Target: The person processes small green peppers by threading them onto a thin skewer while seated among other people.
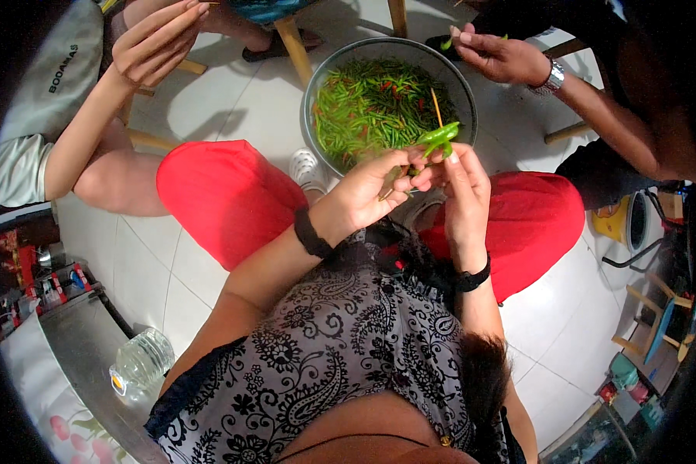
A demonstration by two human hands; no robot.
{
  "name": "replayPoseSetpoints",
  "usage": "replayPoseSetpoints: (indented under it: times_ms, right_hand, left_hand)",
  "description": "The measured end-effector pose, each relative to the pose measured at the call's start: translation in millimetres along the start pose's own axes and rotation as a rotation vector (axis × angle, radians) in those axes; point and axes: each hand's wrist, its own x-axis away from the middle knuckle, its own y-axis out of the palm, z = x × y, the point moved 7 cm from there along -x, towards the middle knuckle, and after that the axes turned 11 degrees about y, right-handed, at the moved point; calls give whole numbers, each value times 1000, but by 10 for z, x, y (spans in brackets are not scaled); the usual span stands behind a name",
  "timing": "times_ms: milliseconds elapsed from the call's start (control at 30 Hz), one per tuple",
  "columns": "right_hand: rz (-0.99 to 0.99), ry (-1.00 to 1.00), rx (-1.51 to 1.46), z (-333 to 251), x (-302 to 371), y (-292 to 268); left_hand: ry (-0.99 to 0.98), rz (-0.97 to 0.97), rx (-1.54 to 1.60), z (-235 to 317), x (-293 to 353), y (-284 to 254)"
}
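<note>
Above the near rim of a big grey basin (472, 100), my two hands meet with their fingers closed. A thin wooden skewer (437, 107) stands up from between them, with bright green chili peppers (441, 135) threaded on it. My right hand (465, 193) pinches just under these chilies, thumb against the lowest one. Curled fingers of my left hand (371, 185) hold a few darker green chilies (393, 185), and its fingertips reach the skewer's lower part. The skewer's lower end is hidden by my fingers. Many small green chilies (379, 100), some red, fill the basin.
At the left, a co-worker's hand (158, 42) pinches a thin stick. Another co-worker's hand (495, 56), with a wristwatch, holds a green chili at the right. A clear plastic bottle (143, 359) stands lower left. A yellow bucket (619, 220) and small wooden stool (653, 321) are at the right.
</note>
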Motion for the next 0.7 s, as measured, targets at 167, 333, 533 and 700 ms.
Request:
replayPoseSetpoints:
  times_ms: [167,333,533,700]
  right_hand:
    - [-52,36,21,29,-10,11]
    - [-20,1,-49,-43,27,-87]
    - [-20,9,-168,-83,-11,-167]
    - [52,22,-218,-40,-25,-257]
  left_hand:
    - [76,-20,-111,75,31,138]
    - [71,113,-174,127,50,57]
    - [5,26,-248,152,38,-67]
    - [-22,-92,-436,175,100,81]
